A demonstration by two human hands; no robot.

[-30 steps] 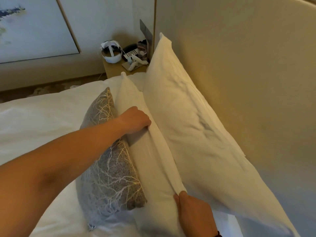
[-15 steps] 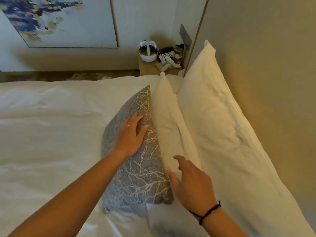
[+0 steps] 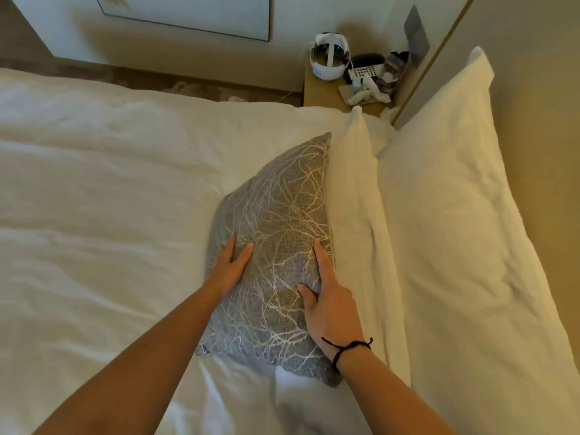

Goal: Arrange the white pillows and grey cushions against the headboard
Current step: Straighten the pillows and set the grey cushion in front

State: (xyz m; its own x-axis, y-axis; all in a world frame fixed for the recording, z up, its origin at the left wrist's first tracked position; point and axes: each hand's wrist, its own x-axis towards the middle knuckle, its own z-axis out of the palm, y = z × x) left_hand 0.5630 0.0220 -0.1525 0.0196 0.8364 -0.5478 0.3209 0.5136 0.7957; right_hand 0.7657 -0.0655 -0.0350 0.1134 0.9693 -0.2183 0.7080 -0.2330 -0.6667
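A grey cushion (image 3: 276, 246) with a pale branch pattern stands tilted on the bed, leaning on a white pillow (image 3: 354, 199). Behind that, a larger white pillow (image 3: 455, 230) rests against the beige headboard (image 3: 549, 89). My left hand (image 3: 230, 265) holds the cushion's left edge, thumb on its face. My right hand (image 3: 329, 306), with a dark cord at the wrist, grips the cushion's right edge, its fingers lying between cushion and pillow.
A white duvet (image 3: 110, 199) covers the bed to the left. Beyond the bed's far corner is a wooden nightstand (image 3: 320, 92) with a white headset (image 3: 328, 59), a phone and small items. A framed picture (image 3: 188, 14) hangs on the far wall.
Both hands left the middle white pillow and moved onto the grey cushion: the left slid down to its left edge, the right came to grip its right edge. The view tilted down.
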